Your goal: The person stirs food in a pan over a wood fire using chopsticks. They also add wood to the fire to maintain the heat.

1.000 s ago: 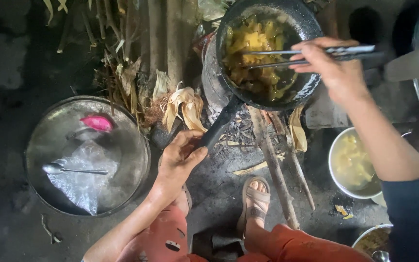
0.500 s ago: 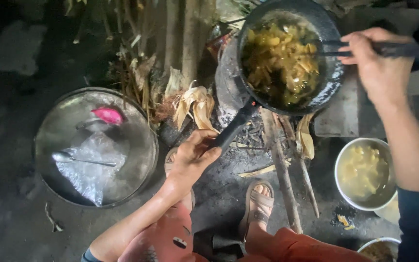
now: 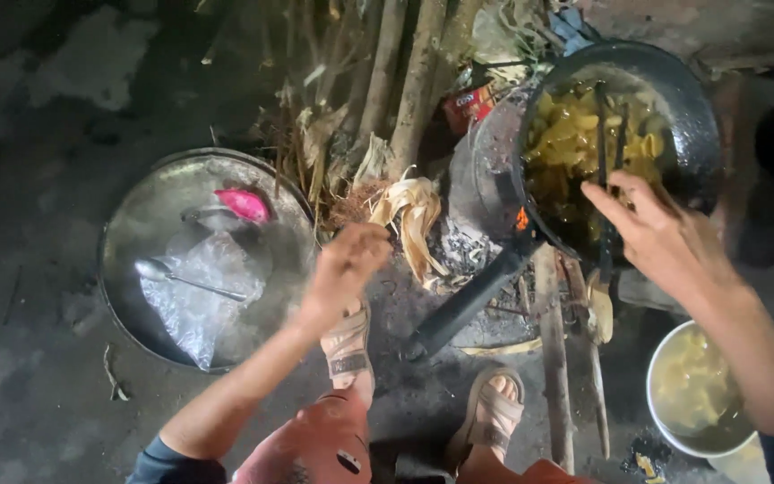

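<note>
We see the right hand [image 3: 665,237] gripping long dark chopsticks [image 3: 604,170] over the black round wok of yellow food [image 3: 620,143] at 1 o'clock, stirring; left hand [image 3: 351,264] loosely curled, empty, off the wok's long black handle [image 3: 472,300].

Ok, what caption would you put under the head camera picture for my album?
Right hand stirs yellow food in a black pan with a dark utensil; left hand hovers near the pan handle.

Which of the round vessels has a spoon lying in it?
The wide metal basin on the left holds the spoon, with plastic and something pink. The black pan and white bowl hold yellow food.
</note>
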